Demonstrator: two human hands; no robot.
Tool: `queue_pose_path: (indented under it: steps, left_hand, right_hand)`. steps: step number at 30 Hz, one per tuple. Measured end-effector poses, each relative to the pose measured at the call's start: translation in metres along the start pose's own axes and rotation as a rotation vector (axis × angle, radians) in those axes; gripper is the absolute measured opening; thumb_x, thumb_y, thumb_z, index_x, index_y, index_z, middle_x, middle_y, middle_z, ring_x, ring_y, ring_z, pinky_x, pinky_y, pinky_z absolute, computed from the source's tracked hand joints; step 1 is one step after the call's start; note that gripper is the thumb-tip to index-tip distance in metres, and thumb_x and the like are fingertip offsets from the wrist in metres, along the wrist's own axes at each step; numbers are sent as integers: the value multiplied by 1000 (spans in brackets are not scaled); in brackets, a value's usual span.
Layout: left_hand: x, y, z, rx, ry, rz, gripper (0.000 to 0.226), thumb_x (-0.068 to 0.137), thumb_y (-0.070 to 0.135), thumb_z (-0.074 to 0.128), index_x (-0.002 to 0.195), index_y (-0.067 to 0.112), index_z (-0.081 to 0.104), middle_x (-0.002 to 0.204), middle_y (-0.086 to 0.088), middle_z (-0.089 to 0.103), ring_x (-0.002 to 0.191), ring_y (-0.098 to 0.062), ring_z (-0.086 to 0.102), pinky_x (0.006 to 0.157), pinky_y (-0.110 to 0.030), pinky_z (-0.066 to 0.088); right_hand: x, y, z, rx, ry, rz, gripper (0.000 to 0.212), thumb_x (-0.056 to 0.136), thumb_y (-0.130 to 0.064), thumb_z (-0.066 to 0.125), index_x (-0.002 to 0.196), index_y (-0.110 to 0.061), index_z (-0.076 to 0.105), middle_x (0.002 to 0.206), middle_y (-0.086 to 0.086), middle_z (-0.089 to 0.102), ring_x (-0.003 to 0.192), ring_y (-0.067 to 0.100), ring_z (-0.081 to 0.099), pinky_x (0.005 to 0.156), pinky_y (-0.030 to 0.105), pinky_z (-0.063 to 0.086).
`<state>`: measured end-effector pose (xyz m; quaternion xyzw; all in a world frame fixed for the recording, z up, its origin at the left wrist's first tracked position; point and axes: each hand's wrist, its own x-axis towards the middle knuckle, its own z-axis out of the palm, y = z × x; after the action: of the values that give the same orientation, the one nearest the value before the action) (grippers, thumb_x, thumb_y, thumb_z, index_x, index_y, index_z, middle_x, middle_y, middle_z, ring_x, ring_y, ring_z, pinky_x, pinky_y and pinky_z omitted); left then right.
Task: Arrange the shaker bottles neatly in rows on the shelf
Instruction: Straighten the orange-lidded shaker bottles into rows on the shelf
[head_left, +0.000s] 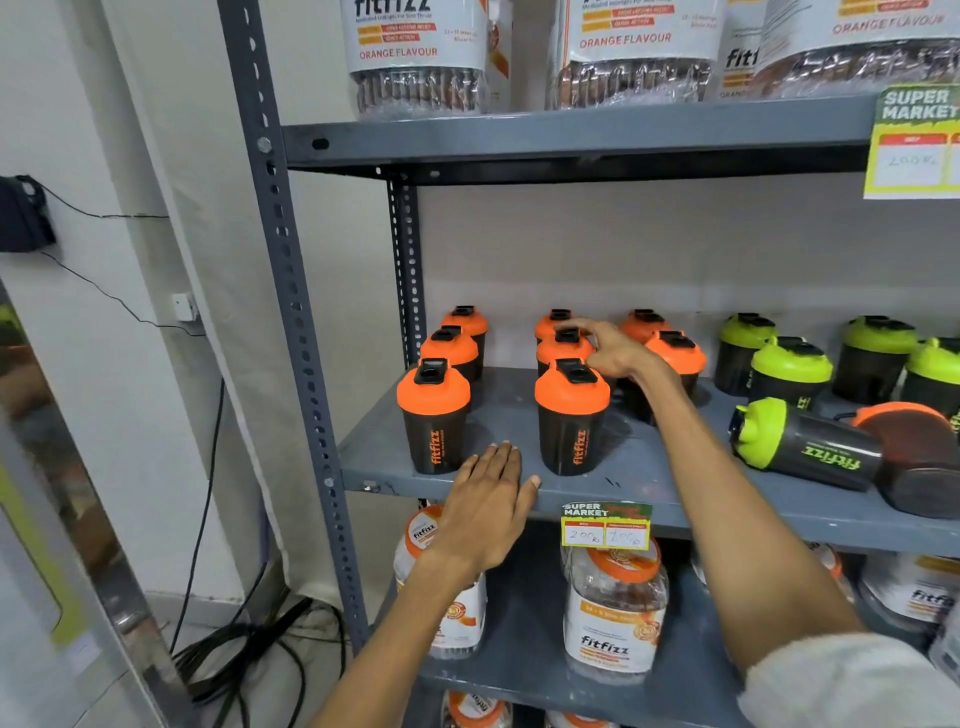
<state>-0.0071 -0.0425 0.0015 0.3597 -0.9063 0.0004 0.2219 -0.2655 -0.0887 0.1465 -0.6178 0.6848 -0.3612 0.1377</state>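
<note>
Black shaker bottles with orange lids stand on the grey middle shelf (649, 483): a left row led by a front bottle (434, 415), and a middle row led by another (571, 415). My right hand (613, 348) reaches over the middle row, fingers resting on the lid of the second bottle (563, 348). More orange-lid bottles (675, 353) stand behind my wrist. My left hand (493, 499) lies flat and empty on the shelf's front edge between the two front bottles. Green-lid bottles (789, 366) stand at the right; one green-lid bottle (805, 447) and one orange-lid bottle (914, 457) lie on their sides.
Large jars (415, 57) fill the shelf above, and more jars (615, 613) the shelf below. Price tags (605, 525) hang on the shelf edges. The grey perforated upright (291, 291) stands at the left, with cables (249, 644) on the floor beside it.
</note>
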Motion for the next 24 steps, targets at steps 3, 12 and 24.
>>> queue_pose_path:
  steps: [3,12,24]
  left_hand:
    - [0,0,1,3,6,3,61,106,47,16,154,12,27,163,-7,28,152,-18,20,123,-34,7]
    - [0,0,1,-3,12,-5,60,106,47,17,154,13,28,163,-6,29,152,-19,20,122,-33,5]
    - [-1,2,3,8,36,-6,60,105,46,18,153,12,32,161,-7,33,151,-20,24,123,-36,12]
  right_hand:
    - [-4,0,2,6,-6,-3,71,77,5,74,138,-26,54,144,10,51,127,28,54,104,38,46]
    - [-14,-2,6,44,-45,-39,76,77,-4,79,144,-21,47,145,10,52,132,28,51,110,39,41]
    - [-156,-11,26,542,146,49,99,70,-52,75,151,-24,25,146,0,44,132,17,47,109,44,42]
